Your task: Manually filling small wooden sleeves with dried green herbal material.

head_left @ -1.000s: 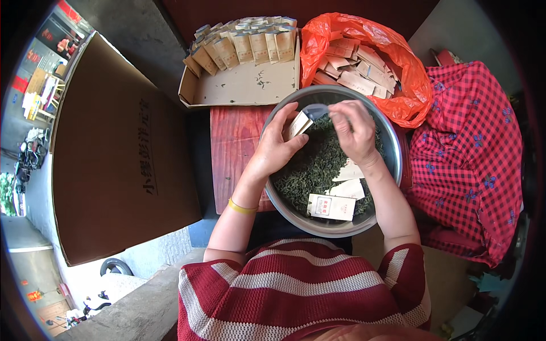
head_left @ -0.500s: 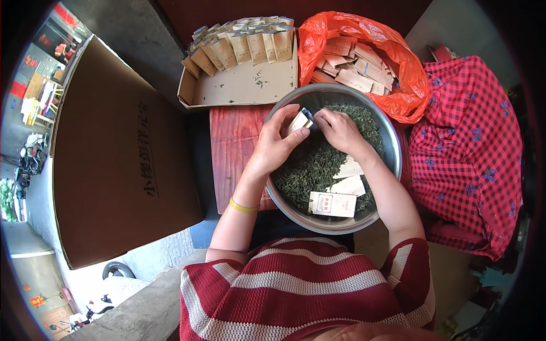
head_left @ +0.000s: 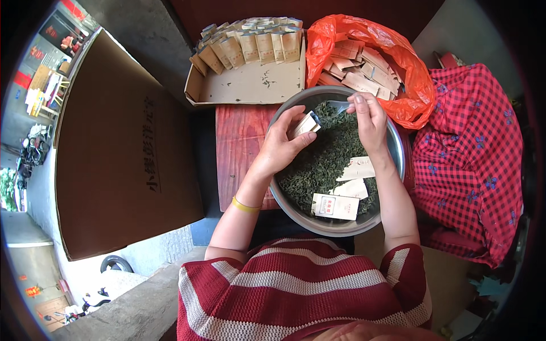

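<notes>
Packet tilted within left grip

You seem to be in a home that doubles as a small workshop: by your red wooden desk sit a metal basin of dark leaves and, on the far side, a cardboard tray of upright paper packets. Far left, a motorbike, a tyre and red wall decorations suggest a household yard.
</notes>
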### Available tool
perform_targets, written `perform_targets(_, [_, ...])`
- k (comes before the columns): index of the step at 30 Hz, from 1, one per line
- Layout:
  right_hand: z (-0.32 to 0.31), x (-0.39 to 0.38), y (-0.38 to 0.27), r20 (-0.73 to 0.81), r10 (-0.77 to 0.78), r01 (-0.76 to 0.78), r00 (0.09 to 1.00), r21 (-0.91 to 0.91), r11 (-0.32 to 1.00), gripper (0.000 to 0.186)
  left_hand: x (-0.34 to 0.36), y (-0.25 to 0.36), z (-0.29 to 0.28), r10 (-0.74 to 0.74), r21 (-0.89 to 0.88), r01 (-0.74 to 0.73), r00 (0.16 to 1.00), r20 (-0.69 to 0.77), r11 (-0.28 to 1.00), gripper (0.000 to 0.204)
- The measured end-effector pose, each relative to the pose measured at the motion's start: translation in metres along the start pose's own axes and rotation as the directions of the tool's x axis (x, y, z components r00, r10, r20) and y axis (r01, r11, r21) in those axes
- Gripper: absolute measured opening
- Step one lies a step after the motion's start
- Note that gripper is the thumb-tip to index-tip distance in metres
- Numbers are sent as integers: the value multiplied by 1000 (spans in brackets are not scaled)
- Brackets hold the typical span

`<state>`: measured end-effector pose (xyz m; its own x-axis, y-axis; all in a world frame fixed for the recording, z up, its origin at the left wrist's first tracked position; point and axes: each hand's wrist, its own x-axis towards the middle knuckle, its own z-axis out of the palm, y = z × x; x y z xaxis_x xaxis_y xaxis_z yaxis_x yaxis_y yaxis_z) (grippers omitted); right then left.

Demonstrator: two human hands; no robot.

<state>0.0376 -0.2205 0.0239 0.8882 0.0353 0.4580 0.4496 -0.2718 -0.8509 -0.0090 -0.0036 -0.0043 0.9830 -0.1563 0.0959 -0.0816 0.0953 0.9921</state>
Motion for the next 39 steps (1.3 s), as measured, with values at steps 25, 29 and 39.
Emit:
perform_targets(25, [19,-17,-27,354,-496,585,793,-219,781,7,-1,7,-2,-12,121,7,999,43,993,61])
perform_targets(29, [2,-7,-23,174,-410,443,895,-256,859,12,-1,4,-1,-19,63,18,1000,18,998,60])
perform_targets(39, [19,-18,19,406,41,177,913,-484,857,15,0,0,-1,11,-8,-11,1000,11,1000,59])
